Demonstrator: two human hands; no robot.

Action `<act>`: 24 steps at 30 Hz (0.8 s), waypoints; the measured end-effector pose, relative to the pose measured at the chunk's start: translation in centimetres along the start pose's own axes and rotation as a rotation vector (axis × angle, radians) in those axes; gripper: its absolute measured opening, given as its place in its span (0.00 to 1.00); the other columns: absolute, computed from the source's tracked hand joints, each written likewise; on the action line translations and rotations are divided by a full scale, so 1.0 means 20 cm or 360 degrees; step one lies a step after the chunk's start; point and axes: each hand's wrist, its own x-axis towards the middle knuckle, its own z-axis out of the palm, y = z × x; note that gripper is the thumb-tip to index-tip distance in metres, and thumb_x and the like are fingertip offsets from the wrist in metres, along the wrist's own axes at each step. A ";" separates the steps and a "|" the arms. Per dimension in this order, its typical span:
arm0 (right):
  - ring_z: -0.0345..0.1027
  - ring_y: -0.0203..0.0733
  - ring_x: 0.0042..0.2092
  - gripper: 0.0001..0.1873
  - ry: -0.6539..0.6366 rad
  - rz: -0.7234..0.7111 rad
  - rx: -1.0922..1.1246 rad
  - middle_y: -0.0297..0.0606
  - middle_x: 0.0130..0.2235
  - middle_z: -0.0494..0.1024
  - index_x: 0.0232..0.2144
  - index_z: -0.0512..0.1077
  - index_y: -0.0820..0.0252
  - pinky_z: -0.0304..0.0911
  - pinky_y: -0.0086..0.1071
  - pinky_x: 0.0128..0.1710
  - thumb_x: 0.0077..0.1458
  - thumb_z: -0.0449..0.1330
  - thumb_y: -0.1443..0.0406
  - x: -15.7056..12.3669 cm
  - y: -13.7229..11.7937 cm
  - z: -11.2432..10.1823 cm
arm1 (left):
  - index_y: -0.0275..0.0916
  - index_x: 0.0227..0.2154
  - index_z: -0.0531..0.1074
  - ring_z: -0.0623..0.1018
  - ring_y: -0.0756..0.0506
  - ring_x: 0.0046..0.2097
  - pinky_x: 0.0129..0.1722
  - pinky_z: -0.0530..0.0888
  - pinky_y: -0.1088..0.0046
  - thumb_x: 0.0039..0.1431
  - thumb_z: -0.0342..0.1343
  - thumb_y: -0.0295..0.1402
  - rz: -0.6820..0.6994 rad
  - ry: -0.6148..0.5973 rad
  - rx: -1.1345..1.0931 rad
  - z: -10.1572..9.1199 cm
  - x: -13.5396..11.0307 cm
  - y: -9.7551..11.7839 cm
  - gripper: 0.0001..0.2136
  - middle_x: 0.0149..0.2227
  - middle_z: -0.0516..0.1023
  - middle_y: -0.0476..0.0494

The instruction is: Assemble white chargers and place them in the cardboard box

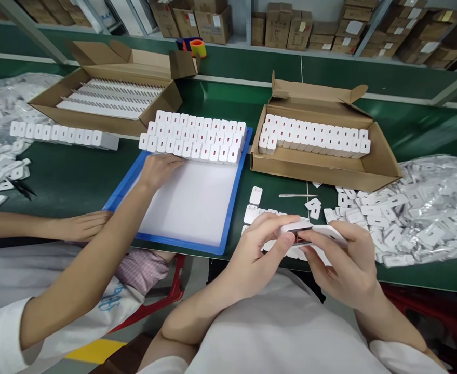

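Observation:
My left hand [256, 255] pinches a white plastic charger housing [293, 226] between thumb and fingers, close in front of my body. Meeting it at an opening is a white end piece [332, 233], gripped by my right hand [345, 262]. Something red and dark shows in the gap between them; its details are too small to make out. Below and behind my hands, several white charger housings [251, 213] lie in rows, partly hidden by my fingers. Beyond them, metal tweezers [299, 195] rest on the green table beside a few loose white covers [313, 206].
A cardboard box [306, 165] of white chargers stands ahead; a bag of white covers [431, 218] lies right. A co-worker's hand [160, 169] touches chargers on a blue-rimmed tray [174, 241] at left. Another box [154, 117] holds trays of pronged parts.

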 end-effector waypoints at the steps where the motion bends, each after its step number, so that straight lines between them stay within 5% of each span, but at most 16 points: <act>1: 0.67 0.43 0.39 0.27 -0.0003 0.0000 0.0007 0.44 0.42 0.67 0.56 0.69 0.57 0.69 0.35 0.33 0.55 0.62 0.76 0.00 0.00 0.00 | 0.41 0.53 0.74 0.73 0.43 0.53 0.54 0.71 0.68 0.69 0.50 0.40 -0.0018 0.0004 -0.0003 0.00 0.00 0.00 0.16 0.51 0.74 0.39; 5: 0.67 0.44 0.40 0.27 -0.0056 0.0069 0.0089 0.44 0.42 0.67 0.57 0.70 0.57 0.67 0.34 0.31 0.56 0.62 0.75 -0.01 0.01 -0.05 | 0.42 0.53 0.74 0.73 0.42 0.53 0.54 0.70 0.67 0.69 0.50 0.41 -0.0096 -0.0010 -0.0068 -0.01 0.00 -0.01 0.16 0.52 0.75 0.39; 11: 0.67 0.43 0.37 0.19 0.0049 0.0359 0.0556 0.39 0.36 0.70 0.42 0.74 0.53 0.64 0.36 0.31 0.55 0.55 0.79 0.01 0.04 -0.11 | 0.43 0.52 0.75 0.73 0.41 0.55 0.55 0.69 0.67 0.68 0.50 0.42 -0.0087 -0.0009 -0.0117 -0.01 0.00 -0.01 0.16 0.52 0.75 0.41; 14: 0.68 0.43 0.34 0.22 0.0229 0.0539 0.0878 0.36 0.34 0.71 0.48 0.69 0.49 0.65 0.37 0.29 0.56 0.57 0.77 0.00 0.05 -0.09 | 0.42 0.52 0.75 0.73 0.41 0.55 0.56 0.69 0.67 0.68 0.51 0.42 -0.0116 -0.0011 -0.0156 -0.01 0.01 0.00 0.16 0.52 0.76 0.41; 17: 0.69 0.42 0.36 0.29 0.0152 0.0700 0.0880 0.39 0.40 0.72 0.56 0.64 0.49 0.65 0.34 0.28 0.55 0.60 0.76 -0.02 0.05 -0.06 | 0.41 0.51 0.75 0.74 0.41 0.56 0.55 0.69 0.68 0.68 0.51 0.42 -0.0128 -0.0008 -0.0186 -0.01 0.01 0.00 0.16 0.52 0.76 0.41; 24: 0.66 0.42 0.35 0.31 -0.0040 0.0397 0.0601 0.38 0.38 0.72 0.58 0.64 0.50 0.62 0.36 0.30 0.55 0.60 0.76 0.02 0.08 -0.07 | 0.40 0.47 0.77 0.75 0.43 0.54 0.52 0.72 0.72 0.68 0.52 0.40 -0.0156 -0.0030 -0.0298 0.00 0.03 0.01 0.14 0.51 0.78 0.42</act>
